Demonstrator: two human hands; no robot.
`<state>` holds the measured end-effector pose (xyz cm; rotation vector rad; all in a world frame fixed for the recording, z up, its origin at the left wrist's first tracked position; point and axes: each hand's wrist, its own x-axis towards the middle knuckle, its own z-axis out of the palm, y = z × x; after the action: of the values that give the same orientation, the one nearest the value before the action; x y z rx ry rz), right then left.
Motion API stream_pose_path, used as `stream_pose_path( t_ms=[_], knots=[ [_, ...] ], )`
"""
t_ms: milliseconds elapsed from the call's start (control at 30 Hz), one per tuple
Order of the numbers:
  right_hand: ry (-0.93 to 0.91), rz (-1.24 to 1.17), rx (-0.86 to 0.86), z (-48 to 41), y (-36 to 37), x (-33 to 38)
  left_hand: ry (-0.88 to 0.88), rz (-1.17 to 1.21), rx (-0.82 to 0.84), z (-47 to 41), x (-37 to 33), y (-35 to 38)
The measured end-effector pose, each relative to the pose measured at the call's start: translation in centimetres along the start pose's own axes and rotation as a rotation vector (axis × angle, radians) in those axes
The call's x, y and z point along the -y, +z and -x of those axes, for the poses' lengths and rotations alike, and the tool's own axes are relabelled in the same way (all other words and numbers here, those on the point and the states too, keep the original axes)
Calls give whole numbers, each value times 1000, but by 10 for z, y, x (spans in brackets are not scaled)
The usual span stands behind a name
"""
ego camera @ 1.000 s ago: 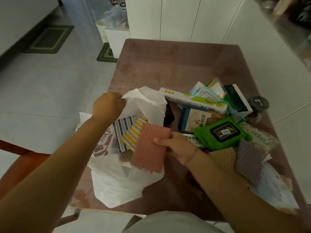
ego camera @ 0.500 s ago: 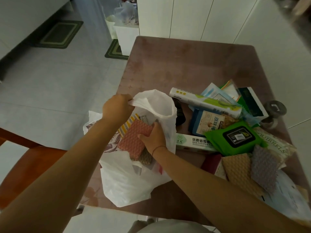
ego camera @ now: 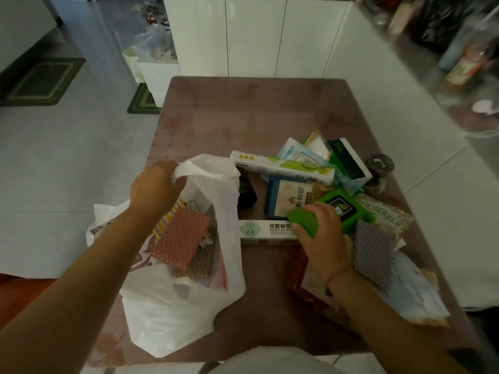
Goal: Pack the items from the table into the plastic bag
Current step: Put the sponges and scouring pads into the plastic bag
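Note:
A white plastic bag (ego camera: 172, 314) lies open on the left of the brown table (ego camera: 243, 117). My left hand (ego camera: 156, 187) grips the bag's upper rim and holds it open. Inside the bag a pink waffle cloth (ego camera: 181, 240) rests on a brown cloth and a striped packet. My right hand (ego camera: 321, 233) is closed on the near corner of the green wet-wipes pack (ego camera: 348, 211), which sits in the pile of items on the right. A long white foil box (ego camera: 267, 232) lies between bag and hand.
The pile holds a white-green long box (ego camera: 280, 168), a blue snack packet (ego camera: 289, 198), a grey waffle cloth (ego camera: 374, 252), a nut bag (ego camera: 386, 214), pale sachets (ego camera: 305, 152) and a dark jar (ego camera: 379, 167). White cabinets stand behind the table.
My right hand left the pink cloth inside the bag, came out and moved right onto the green wet-wipes pack. My left hand still holds the bag's rim.

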<state>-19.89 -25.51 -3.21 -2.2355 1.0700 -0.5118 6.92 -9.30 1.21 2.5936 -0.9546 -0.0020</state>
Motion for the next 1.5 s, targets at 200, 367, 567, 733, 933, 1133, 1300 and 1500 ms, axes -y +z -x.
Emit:
stream_pose_path(
  t_ms=[200,367,567,733,933,1133,1300,1500],
  knots=[
    [551,109,-120,11,-57,-93,22,-9,-40,4,6,-1],
    [593,58,-44,20,-44,-107,-42,-47,3,12,8,-1],
    [515,145,-130,22,-42,-97,-59,-87,27,16,4,-1],
    [380,226,-182,27,-43,-97,-55,-80,28,17,4,1],
    [398,-98,-150,20,-52,-84,-46,-65,16,17,1,3],
    [446,-411,1,14,-82,-78,-45,-58,20,16,-2,3],
    [370,-495,393,26,-77,-70,-40,-71,35,15,-3,3],
    [318,-165,385,28,-48,-77,-48,-62,45,16,-3,2]
  ],
)
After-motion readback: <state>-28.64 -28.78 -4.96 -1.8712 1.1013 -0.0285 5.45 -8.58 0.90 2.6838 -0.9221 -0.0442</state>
